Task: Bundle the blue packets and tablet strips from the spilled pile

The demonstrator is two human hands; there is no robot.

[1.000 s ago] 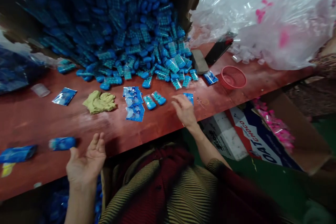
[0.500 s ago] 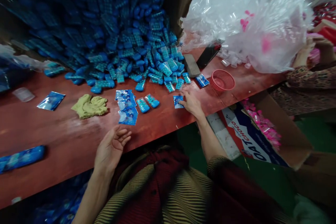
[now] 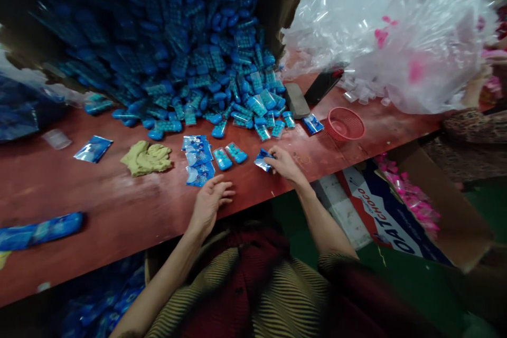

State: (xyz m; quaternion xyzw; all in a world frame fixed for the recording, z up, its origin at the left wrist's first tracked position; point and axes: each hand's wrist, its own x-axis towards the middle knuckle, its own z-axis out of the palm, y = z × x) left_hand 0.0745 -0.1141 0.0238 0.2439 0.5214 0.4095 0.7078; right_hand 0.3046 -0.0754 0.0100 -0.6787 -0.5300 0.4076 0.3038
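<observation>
Right hand (image 3: 285, 165): thumb and forefinger closed in a pinch on the right side of a blue sachet (image 3: 262, 160), other fingers curled. Sachet sits near the front edge of the red table (image 3: 99, 190), tilted; cannot tell if it is wholly clear of the surface. Half a second ago it lay flat with fingertips just at its side. Judgement: the pick-up is now under way.

Left hand (image 3: 208, 205): loosely half-open, nothing held, over the table's front edge. It has come rightward, closer to the right hand; likely readied to share the handling.

Between and beyond the hands: two small pellet-filled packs (image 3: 222, 159) side by side, then an overlapping row of sachets (image 3: 198, 157), both unmoved. Yellow-green cloth (image 3: 146, 158) farther left. Toward the table's back edge, a heap of blue packs (image 3: 237, 100); red basket (image 3: 345, 138) to its right.
</observation>
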